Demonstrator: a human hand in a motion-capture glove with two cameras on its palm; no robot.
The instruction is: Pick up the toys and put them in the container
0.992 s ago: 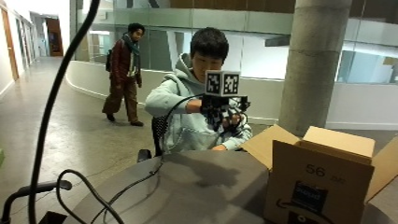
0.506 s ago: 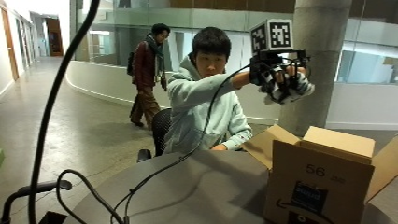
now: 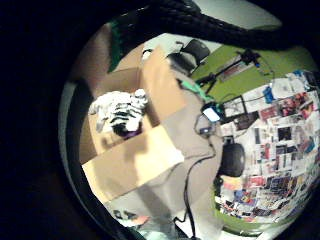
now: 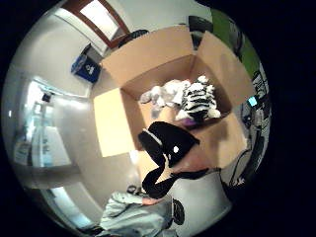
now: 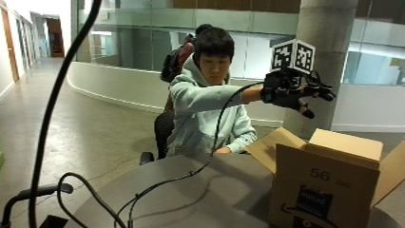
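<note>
One cardboard box (image 5: 329, 185) stands on the grey table (image 5: 190, 194), flaps open. Its near face carries the printed number "56" above a dark label and a curved arrow mark; the label's text cannot be read.

Right hand (image 5: 292, 92): raised above the box, arm extended from the seated person. Fingers are spread and relaxed, holding nothing.

Toys: the thumb side palm view shows a zebra-striped plush (image 4: 198, 101) and a pale plush (image 4: 160, 94) lying on the box floor, touching each other, with a purple item partly under the striped one. A black plush with a white marking (image 4: 168, 148) appears between the hand and the box, over the box's near wall; whether it touches anything cannot be told. The little finger side view shows the striped plush (image 3: 122, 110) inside the box as well.

Edges: four flaps fold outward, leaving the box mouth fully open. Bare floor remains inside the box beside the toys. Bare table surface extends from the box toward the person.
</note>
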